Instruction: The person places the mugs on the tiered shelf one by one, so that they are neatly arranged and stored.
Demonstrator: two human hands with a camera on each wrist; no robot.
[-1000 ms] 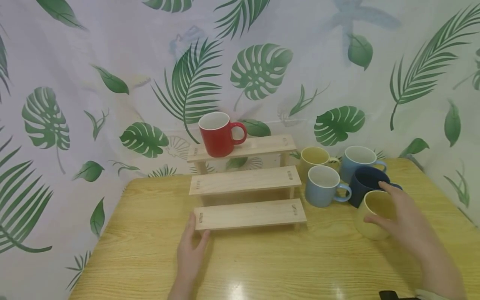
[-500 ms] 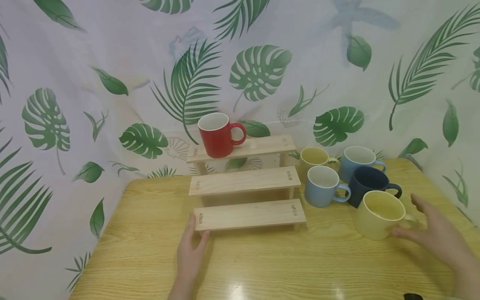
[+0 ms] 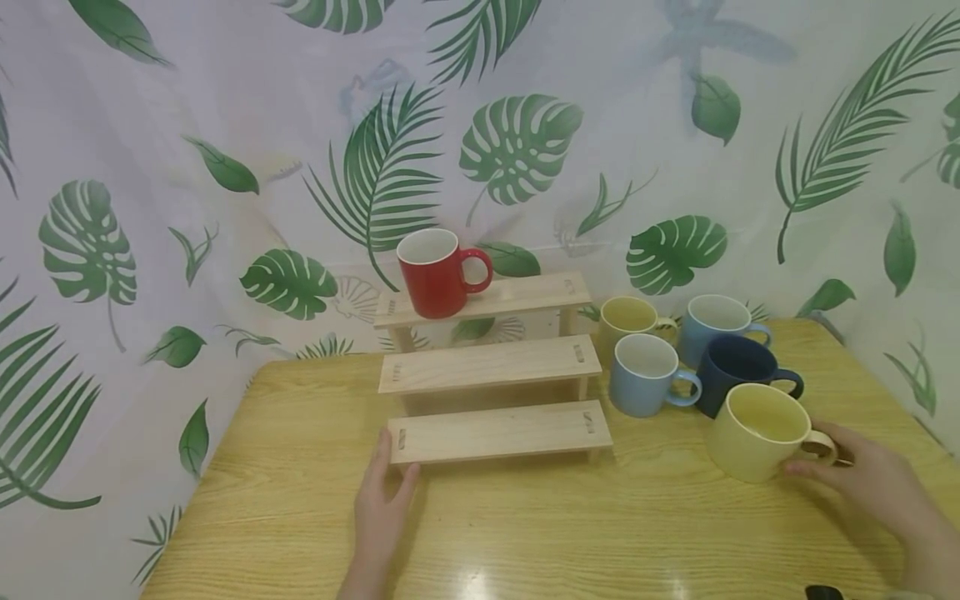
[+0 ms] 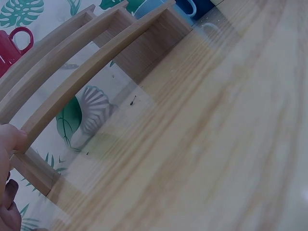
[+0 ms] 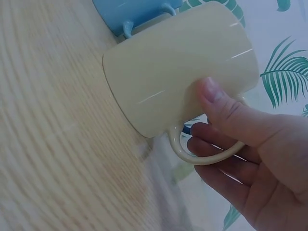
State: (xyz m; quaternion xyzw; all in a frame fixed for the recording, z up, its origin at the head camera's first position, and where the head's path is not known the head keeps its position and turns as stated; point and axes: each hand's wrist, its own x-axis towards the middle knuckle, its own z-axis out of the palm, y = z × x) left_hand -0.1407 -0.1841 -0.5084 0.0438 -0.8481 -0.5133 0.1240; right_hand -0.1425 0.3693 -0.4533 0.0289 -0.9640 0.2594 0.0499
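Note:
A three-tier wooden shelf (image 3: pixel 498 432) stands on the table. My left hand (image 3: pixel 380 507) holds the left end of its lowest tier, thumb at the front edge; in the left wrist view only part of that hand (image 4: pixel 6 144) shows. At the right, my right hand (image 3: pixel 873 479) is at the handle of a pale yellow mug (image 3: pixel 742 442), which stands upright on the table. In the right wrist view, the thumb presses near the mug's side while the other fingers curl around the handle (image 5: pixel 211 159). A red mug (image 3: pixel 435 279) sits on the top tier, towards its left end.
Behind the held mug stand a navy mug (image 3: pixel 723 379), a light blue mug (image 3: pixel 637 383), another blue mug (image 3: pixel 705 325) and a second yellow mug (image 3: pixel 618 317), close together beside the shelf. A leaf-patterned cloth (image 3: pixel 570 50) hangs behind the table (image 3: pixel 525 533).
My right hand has moved from above the front yellow mug to the right and down, and its fingers have closed around the handle. The left hand stays on the shelf.

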